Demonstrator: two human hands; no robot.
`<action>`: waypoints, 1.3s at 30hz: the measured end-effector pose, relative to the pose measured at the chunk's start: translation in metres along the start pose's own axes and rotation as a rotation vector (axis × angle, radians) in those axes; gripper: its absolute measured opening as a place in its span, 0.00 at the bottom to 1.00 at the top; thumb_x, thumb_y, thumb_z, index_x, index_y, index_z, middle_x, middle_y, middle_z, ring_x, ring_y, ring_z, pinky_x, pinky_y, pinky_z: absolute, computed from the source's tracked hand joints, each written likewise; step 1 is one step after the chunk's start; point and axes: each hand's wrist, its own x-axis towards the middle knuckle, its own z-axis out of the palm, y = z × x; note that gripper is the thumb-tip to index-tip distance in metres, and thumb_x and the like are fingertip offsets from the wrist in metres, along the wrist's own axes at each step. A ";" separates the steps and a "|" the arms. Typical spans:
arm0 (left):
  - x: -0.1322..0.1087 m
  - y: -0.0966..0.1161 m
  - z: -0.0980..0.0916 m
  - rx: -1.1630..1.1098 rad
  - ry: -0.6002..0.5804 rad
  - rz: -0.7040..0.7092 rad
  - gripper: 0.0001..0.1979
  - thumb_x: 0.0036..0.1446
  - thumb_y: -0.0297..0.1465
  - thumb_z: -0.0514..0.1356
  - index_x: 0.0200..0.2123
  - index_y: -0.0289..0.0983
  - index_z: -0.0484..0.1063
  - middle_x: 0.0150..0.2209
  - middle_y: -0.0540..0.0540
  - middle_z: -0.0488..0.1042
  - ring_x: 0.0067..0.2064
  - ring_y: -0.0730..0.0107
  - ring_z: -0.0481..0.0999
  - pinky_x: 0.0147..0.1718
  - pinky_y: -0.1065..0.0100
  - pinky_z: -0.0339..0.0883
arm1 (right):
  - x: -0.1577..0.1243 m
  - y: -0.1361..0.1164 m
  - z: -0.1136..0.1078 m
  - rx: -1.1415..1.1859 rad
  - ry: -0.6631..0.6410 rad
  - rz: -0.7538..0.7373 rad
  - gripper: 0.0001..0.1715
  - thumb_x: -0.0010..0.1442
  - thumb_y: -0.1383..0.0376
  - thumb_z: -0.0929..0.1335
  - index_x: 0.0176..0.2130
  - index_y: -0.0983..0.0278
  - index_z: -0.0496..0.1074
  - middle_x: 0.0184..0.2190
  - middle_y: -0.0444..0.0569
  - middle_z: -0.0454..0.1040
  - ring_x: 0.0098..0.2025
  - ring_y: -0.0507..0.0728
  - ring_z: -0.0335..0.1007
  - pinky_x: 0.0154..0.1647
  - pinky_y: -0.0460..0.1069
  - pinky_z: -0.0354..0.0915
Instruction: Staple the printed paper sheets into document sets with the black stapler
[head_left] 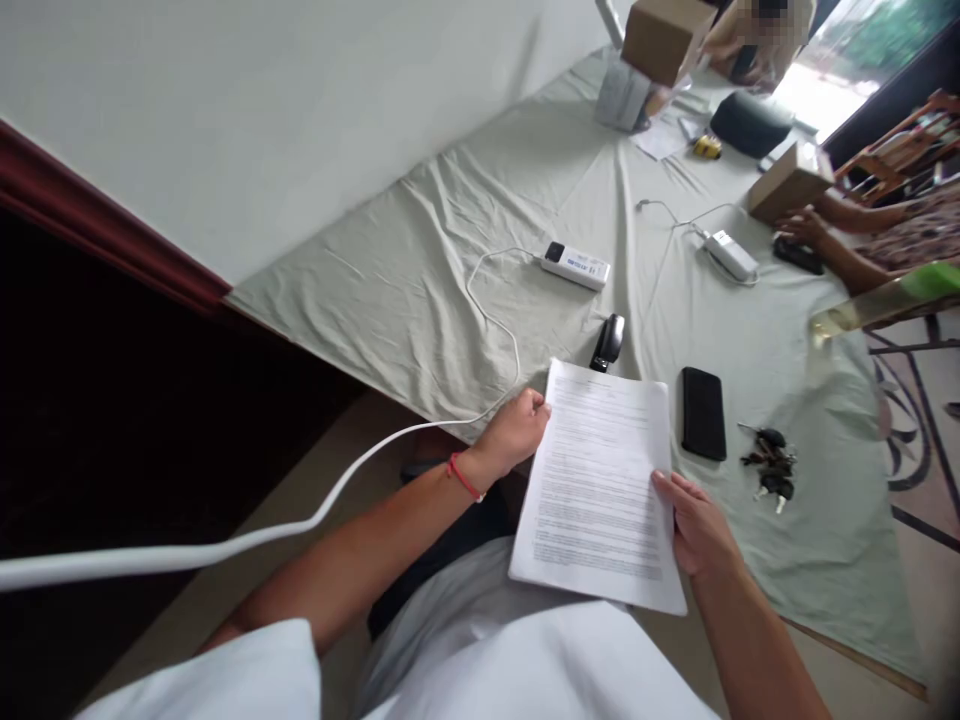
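A stack of printed paper sheets [600, 490] is held between my two hands above my lap, its far end over the table edge. My left hand [517, 430], with a red string bracelet at the wrist, is closed on the upper left edge of the stack. On the opposite side my right hand [694, 520] grips the right edge, thumb on top and fingers hidden beneath. Just beyond the sheets lies a black stapler [608, 342]. To the right of the stack is a black phone [703, 413], and a bunch of keys [770, 462] lies beside it.
A pale green cloth [390, 290] covers the table. A white power bank [576, 266] trails a white cable toward me. Farther off are another white device [731, 257], cardboard boxes [791, 180], a yellow item [707, 147] and a dark case [750, 123]. Other people sit at the far and right sides.
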 end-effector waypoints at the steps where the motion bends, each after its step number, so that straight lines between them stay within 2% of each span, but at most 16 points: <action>1: 0.010 0.008 0.001 0.044 0.001 0.054 0.05 0.68 0.28 0.59 0.41 0.37 0.76 0.31 0.46 0.79 0.37 0.61 0.77 0.39 0.65 0.66 | -0.001 -0.002 -0.002 -0.002 -0.008 -0.008 0.12 0.49 0.63 0.82 0.35 0.61 0.84 0.31 0.51 0.87 0.28 0.59 0.85 0.31 0.48 0.80; 3: 0.030 0.020 0.003 0.124 -0.001 0.152 0.07 0.67 0.28 0.60 0.34 0.37 0.76 0.30 0.46 0.78 0.35 0.63 0.75 0.37 0.66 0.64 | -0.001 -0.005 -0.005 -0.002 -0.013 -0.027 0.11 0.50 0.62 0.82 0.35 0.60 0.85 0.34 0.51 0.88 0.30 0.60 0.86 0.32 0.48 0.81; 5: 0.050 0.027 0.007 0.210 -0.029 0.179 0.16 0.66 0.27 0.60 0.23 0.37 0.70 0.23 0.48 0.71 0.30 0.66 0.69 0.32 0.66 0.57 | 0.002 -0.006 -0.008 -0.002 0.001 -0.033 0.11 0.49 0.61 0.83 0.35 0.58 0.85 0.34 0.51 0.88 0.30 0.61 0.85 0.32 0.49 0.81; 7: 0.067 0.030 0.011 0.232 -0.041 0.147 0.20 0.63 0.27 0.61 0.18 0.38 0.66 0.19 0.51 0.64 0.26 0.69 0.62 0.29 0.65 0.52 | 0.007 -0.004 -0.011 -0.007 0.012 -0.029 0.13 0.48 0.60 0.83 0.35 0.58 0.85 0.34 0.51 0.88 0.30 0.61 0.85 0.31 0.50 0.80; 11: 0.085 0.029 0.019 0.168 -0.036 0.056 0.19 0.56 0.19 0.60 0.16 0.37 0.64 0.18 0.53 0.59 0.25 0.72 0.58 0.28 0.66 0.47 | 0.017 0.001 -0.018 0.006 0.010 -0.003 0.20 0.44 0.57 0.84 0.37 0.61 0.84 0.31 0.51 0.87 0.28 0.60 0.83 0.30 0.50 0.78; 14: 0.089 0.030 0.023 0.143 -0.033 0.026 0.20 0.55 0.18 0.59 0.15 0.38 0.59 0.17 0.54 0.55 0.23 0.75 0.55 0.26 0.67 0.45 | 0.021 0.000 -0.020 0.029 0.006 0.004 0.25 0.41 0.56 0.85 0.38 0.62 0.83 0.31 0.50 0.87 0.28 0.60 0.83 0.30 0.50 0.77; 19: 0.090 0.033 0.027 0.074 -0.060 -0.017 0.21 0.60 0.24 0.58 0.16 0.39 0.58 0.18 0.54 0.55 0.22 0.75 0.57 0.25 0.70 0.54 | 0.026 -0.004 -0.023 0.067 0.009 0.012 0.24 0.42 0.56 0.85 0.38 0.61 0.83 0.31 0.49 0.87 0.28 0.59 0.83 0.30 0.50 0.77; 26: 0.096 0.033 0.034 0.088 -0.031 0.040 0.19 0.59 0.21 0.56 0.17 0.38 0.59 0.20 0.53 0.57 0.26 0.74 0.58 0.27 0.70 0.49 | 0.030 -0.004 -0.026 0.046 0.004 -0.028 0.23 0.46 0.54 0.84 0.41 0.59 0.84 0.32 0.47 0.87 0.30 0.59 0.84 0.33 0.50 0.80; 32: 0.099 0.030 0.035 0.052 -0.067 0.046 0.17 0.60 0.20 0.55 0.20 0.38 0.60 0.22 0.53 0.58 0.28 0.72 0.60 0.29 0.69 0.52 | 0.034 0.004 -0.028 -0.044 0.105 -0.121 0.26 0.53 0.47 0.81 0.47 0.57 0.83 0.41 0.48 0.88 0.39 0.61 0.86 0.37 0.51 0.80; 35: 0.098 0.031 0.034 0.022 -0.075 0.027 0.18 0.62 0.20 0.55 0.20 0.38 0.60 0.22 0.53 0.58 0.27 0.73 0.59 0.28 0.69 0.52 | 0.036 0.005 -0.030 -0.072 0.061 -0.167 0.24 0.57 0.46 0.79 0.48 0.56 0.83 0.44 0.46 0.88 0.42 0.61 0.86 0.40 0.50 0.79; 39: 0.094 0.035 0.034 0.011 -0.073 0.003 0.19 0.61 0.18 0.52 0.19 0.39 0.57 0.20 0.54 0.55 0.24 0.75 0.57 0.26 0.69 0.51 | 0.034 0.001 -0.030 -0.088 0.015 -0.187 0.18 0.58 0.49 0.79 0.44 0.54 0.83 0.42 0.44 0.88 0.40 0.60 0.85 0.40 0.50 0.79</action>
